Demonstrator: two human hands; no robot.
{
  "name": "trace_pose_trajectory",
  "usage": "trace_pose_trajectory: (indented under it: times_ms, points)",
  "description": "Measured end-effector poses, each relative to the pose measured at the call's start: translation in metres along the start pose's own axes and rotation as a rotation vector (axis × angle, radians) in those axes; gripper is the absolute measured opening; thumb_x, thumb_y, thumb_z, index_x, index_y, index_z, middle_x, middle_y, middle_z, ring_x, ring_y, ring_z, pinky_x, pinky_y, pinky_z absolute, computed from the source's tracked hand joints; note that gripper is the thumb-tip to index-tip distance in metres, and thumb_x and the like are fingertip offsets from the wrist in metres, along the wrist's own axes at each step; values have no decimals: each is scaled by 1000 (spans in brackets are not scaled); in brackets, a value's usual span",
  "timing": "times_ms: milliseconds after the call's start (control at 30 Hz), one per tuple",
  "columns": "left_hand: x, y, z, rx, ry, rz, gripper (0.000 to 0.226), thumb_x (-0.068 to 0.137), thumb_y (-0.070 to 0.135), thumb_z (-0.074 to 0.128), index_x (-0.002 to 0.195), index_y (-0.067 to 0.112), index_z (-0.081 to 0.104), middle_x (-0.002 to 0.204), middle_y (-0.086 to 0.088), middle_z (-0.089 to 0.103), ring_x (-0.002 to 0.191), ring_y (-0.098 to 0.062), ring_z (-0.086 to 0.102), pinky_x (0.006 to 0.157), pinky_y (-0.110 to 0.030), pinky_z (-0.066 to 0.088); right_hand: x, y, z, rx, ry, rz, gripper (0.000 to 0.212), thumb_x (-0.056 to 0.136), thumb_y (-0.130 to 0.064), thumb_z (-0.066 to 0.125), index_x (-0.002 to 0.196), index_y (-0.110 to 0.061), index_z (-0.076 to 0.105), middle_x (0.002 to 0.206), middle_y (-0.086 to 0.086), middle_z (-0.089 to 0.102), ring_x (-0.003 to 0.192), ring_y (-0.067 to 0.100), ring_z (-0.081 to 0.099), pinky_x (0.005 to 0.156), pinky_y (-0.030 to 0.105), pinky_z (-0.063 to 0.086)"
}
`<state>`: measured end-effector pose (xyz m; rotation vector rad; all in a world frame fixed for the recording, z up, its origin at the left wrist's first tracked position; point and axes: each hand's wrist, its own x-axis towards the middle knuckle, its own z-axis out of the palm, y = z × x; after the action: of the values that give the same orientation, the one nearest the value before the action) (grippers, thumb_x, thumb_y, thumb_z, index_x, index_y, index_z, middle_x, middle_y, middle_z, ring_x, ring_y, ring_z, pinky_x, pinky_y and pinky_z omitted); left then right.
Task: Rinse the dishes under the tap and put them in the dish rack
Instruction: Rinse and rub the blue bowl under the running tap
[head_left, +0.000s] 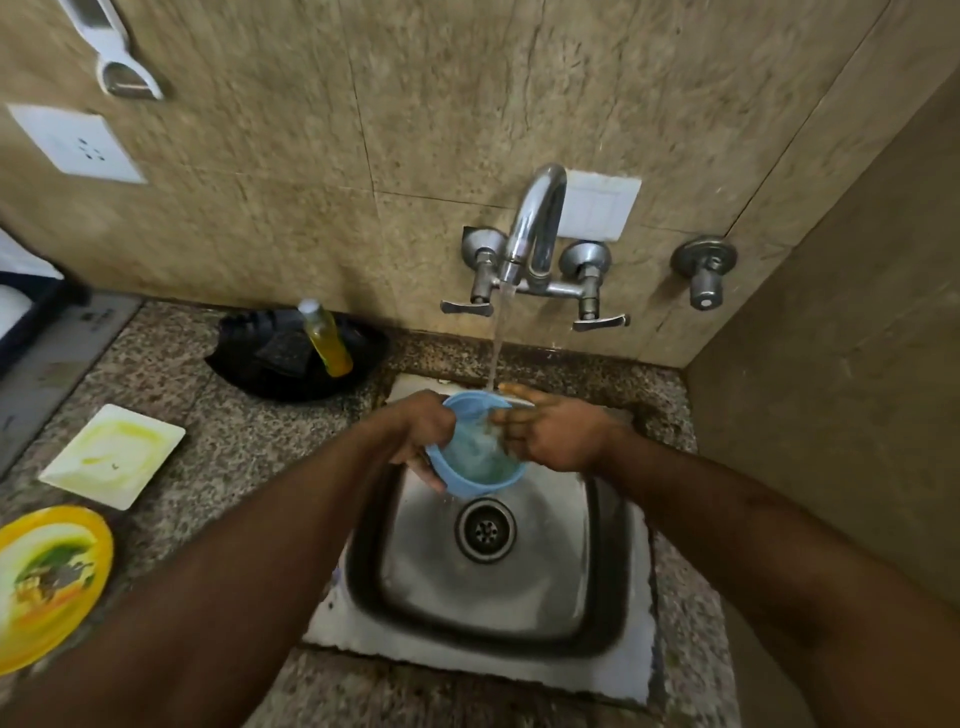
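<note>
Rinsing: a blue bowl (470, 452) is held over the steel sink (493, 582), tilted so that its open mouth faces up and toward the camera.
Water: a thin stream is seen falling from the tap (535, 228) and landing at the bowl's far rim.
Left hand: the left hand (423, 431) is wrapped around the bowl's left wall, with fingers curled under the base and the thumb side over the rim.
Right hand: the right hand (550, 434) is laid loosely spread, its fingers (511, 418) reaching inside the bowl against the inner wall, the index finger extended along the far rim.
Bowl's place: it is held above the drain (485, 530), clear of the sink floor.
Counter, left: 2 unwashed dishes are seen well apart from the sink, a white square plate (111, 454) smeared with yellow and a yellow round plate (49, 584) carrying food remains.
Behind the counter: a black tray (260, 374) is set against the wall, with a bottle of yellow liquid (327, 340) leaning in it beside a dark scrubber (283, 351).
Dish rack: whether it lies within the view cannot be told.
</note>
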<state>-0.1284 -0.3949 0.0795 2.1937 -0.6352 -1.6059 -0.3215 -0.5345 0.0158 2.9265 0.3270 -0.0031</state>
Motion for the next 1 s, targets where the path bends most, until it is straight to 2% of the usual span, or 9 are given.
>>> trace_pose_trajectory:
  times_ms: [167, 267, 467, 533, 633, 700, 800, 867, 1000]
  points:
    - [8, 1, -6, 26, 2, 105, 36, 84, -4, 53, 115, 10, 63, 100, -19, 69, 77, -35, 72, 55, -41, 60, 8, -14, -2, -54, 50, 122, 35, 95, -17, 44, 108, -11, 76, 122, 5, 72, 136, 22, 52, 122, 56, 23]
    - [27, -29, 24, -315, 249, 241, 47, 56, 10, 70, 103, 18, 74, 89, -11, 75, 71, -29, 68, 52, -31, 54, 5, -38, 4, 29, 89, 271, 13, 77, -18, 73, 88, -18, 78, 94, 1, 76, 110, 22, 69, 121, 41, 27]
    - [43, -77, 97, -594, 530, 334, 88, 57, 25, 61, 145, 30, 53, 126, 1, 72, 114, -18, 68, 100, -39, 56, 18, -92, 18, 320, 33, 514, 16, 66, -25, 69, 79, -20, 76, 75, -5, 70, 78, 20, 69, 83, 27, 54]
    - [43, -74, 85, -541, 512, 317, 79, 59, 21, 57, 138, 25, 61, 122, -4, 73, 113, -25, 69, 98, -45, 58, 9, -87, 19, 300, -23, 432, 21, 66, -33, 71, 81, -19, 75, 79, -3, 71, 80, 21, 68, 85, 29, 54]
    - [35, -62, 52, -390, 312, 264, 53, 70, 6, 59, 119, 21, 72, 106, -11, 77, 94, -38, 75, 71, -54, 64, -4, -56, 14, 221, -25, 279, 39, 81, -45, 54, 92, -15, 77, 95, 3, 73, 98, 27, 68, 103, 38, 47]
    - [23, -49, 30, -282, 179, 229, 48, 77, -5, 55, 118, 17, 70, 106, -18, 75, 85, -42, 75, 58, -50, 63, -3, -28, 7, 88, -32, 152, 37, 90, -39, 47, 102, -20, 77, 117, 2, 72, 125, 24, 60, 116, 53, 33]
    - [14, -28, -2, -145, 48, 159, 51, 80, -10, 49, 125, 12, 61, 108, -26, 70, 83, -48, 73, 61, -54, 62, 8, -1, -5, -56, -99, 73, 23, 93, -21, 56, 105, -27, 75, 141, -3, 61, 146, 17, 39, 120, 66, 10]
    - [15, -21, -16, -70, 58, 129, 46, 82, -10, 49, 123, 5, 62, 103, -26, 69, 80, -47, 73, 63, -56, 63, 19, -2, -11, -64, -139, 161, 22, 91, -23, 64, 109, -29, 74, 145, -5, 57, 149, 15, 32, 120, 64, 10]
    - [30, -33, -12, -126, 358, 329, 35, 78, 6, 64, 108, 18, 77, 93, -10, 76, 73, -24, 71, 57, -29, 62, 27, -46, -4, 187, -125, 401, 24, 89, -23, 55, 106, -27, 73, 127, -5, 68, 140, 17, 45, 116, 47, 26]
